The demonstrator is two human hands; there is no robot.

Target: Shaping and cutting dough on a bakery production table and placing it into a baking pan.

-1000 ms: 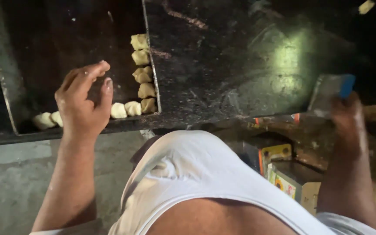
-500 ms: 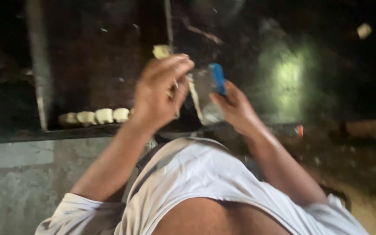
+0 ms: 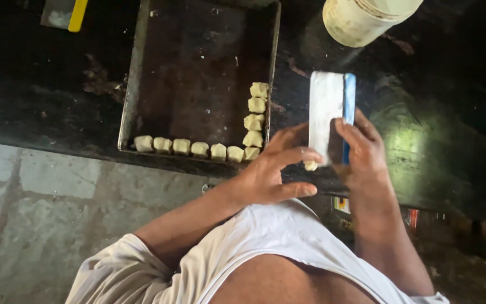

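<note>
Both hands meet: right hand (image 3: 364,149) grips scraper (image 3: 331,115); left hand (image 3: 274,169) pinches dough piece (image 3: 310,165); off the desk (image 3: 434,141) edge, it could drop.

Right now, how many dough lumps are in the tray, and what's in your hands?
Dough lumps in tray: 11
Dough lump at left hand fingertips: 1
Blue-handled scraper in right hand: 1
Total: 13
</note>
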